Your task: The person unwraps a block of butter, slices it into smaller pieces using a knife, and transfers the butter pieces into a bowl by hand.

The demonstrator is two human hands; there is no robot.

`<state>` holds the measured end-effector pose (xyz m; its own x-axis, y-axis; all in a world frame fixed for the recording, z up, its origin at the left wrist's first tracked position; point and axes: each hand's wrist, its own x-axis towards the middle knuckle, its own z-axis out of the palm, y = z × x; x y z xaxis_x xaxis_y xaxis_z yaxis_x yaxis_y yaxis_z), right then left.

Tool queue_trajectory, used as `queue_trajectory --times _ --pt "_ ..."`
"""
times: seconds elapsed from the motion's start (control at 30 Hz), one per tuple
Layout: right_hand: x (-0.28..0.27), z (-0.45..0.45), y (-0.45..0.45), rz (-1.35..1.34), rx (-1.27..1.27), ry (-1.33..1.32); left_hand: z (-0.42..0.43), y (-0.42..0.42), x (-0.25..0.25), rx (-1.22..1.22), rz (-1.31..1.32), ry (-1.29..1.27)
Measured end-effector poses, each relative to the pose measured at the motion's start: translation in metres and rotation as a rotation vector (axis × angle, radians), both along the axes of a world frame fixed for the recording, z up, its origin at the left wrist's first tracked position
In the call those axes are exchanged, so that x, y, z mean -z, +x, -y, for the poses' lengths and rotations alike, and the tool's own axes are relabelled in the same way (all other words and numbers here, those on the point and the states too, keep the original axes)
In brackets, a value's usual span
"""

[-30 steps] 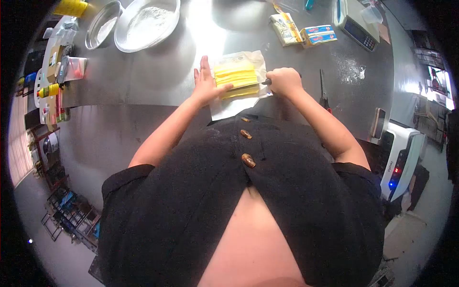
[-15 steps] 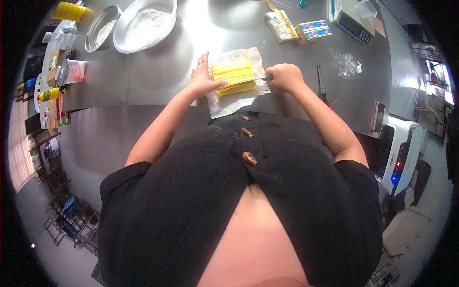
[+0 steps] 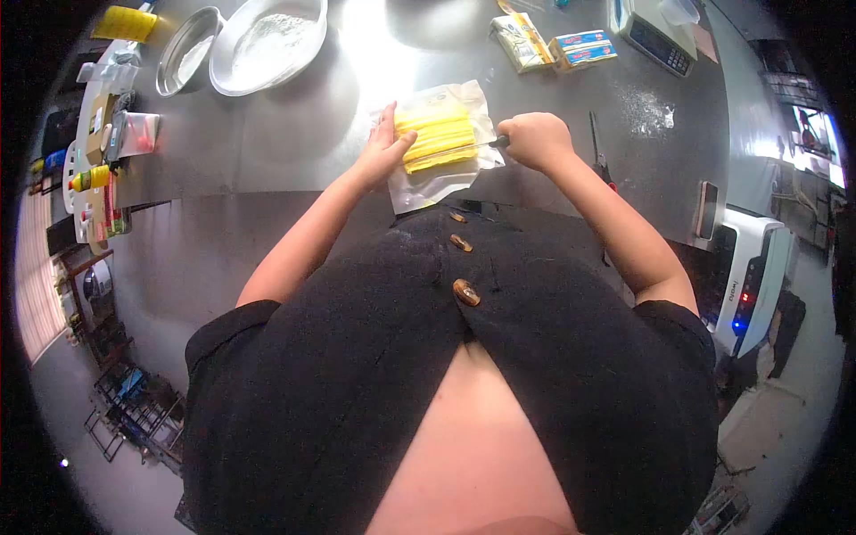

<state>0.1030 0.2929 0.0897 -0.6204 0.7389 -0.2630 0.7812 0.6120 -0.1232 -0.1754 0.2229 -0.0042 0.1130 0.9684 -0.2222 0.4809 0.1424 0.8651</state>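
A yellow block cut into several strips [image 3: 437, 138] lies on an opened white paper wrapper [image 3: 432, 189] near the table's front edge. My right hand [image 3: 535, 141] is closed round the dark handle of a knife [image 3: 502, 141], to the right of the block. The thin blade reaches left across the block's near part. At the block's left side, my left hand [image 3: 383, 150] rests against the strips with its fingers apart, the thumb over their left ends.
Two bowls of white powder [image 3: 278, 45] [image 3: 192, 58] stand at the back left. Wrapped packs [image 3: 584, 49] and a scale [image 3: 655, 40] are at the back right. Scissors [image 3: 599, 152] lie right of my right hand, and a phone [image 3: 707, 210] at the right front edge.
My left thumb has lifted from the near strips and moved up to the block's left end. The gap between the near strips looks narrower. The knife stays in my right hand.
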Motion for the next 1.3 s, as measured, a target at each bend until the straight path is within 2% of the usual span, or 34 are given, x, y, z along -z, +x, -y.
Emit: queue_trajectory --times 0.57,1.3 --pt "0.005 0.003 -0.003 0.029 -0.015 0.005 0.003 0.001 -0.006 0.016 -0.047 -0.007" --pt "0.022 0.011 0.007 -0.114 -0.049 0.146 0.009 0.003 -0.003 0.019 -0.038 0.018"
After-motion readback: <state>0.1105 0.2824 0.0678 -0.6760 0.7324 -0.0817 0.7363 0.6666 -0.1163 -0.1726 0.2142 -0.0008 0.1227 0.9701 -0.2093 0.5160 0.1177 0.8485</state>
